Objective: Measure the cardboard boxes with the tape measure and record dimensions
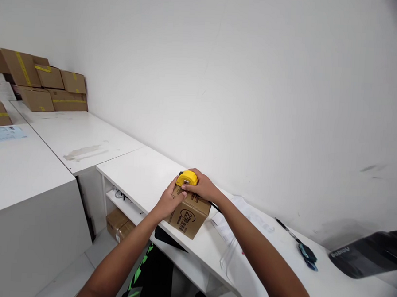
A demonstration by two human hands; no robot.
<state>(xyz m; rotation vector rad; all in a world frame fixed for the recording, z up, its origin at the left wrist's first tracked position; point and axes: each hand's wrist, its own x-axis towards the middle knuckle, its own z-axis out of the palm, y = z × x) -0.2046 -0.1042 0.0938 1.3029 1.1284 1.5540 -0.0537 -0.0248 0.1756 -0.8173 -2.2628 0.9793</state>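
A small brown cardboard box (192,217) with dark printing stands on the narrow white shelf top in front of me. On top of it sits a yellow tape measure (187,178), gripped by my right hand (202,185) from its right side, with the thumb at its front. My left hand (169,203) is closed round the box's upper left side. Its thumb lies over the box's top edge, and its index fingertip reaches beside the tape measure. The other left fingers are mostly hidden. No drawn-out blade can be made out.
White papers (242,252) lie right of the box, partly under my right forearm. Farther right are a dark blue cutter-like tool (306,254) and a black bottle (366,255). Cardboard boxes (55,90) are stacked at the far left. Another carton (118,224) sits below the shelf.
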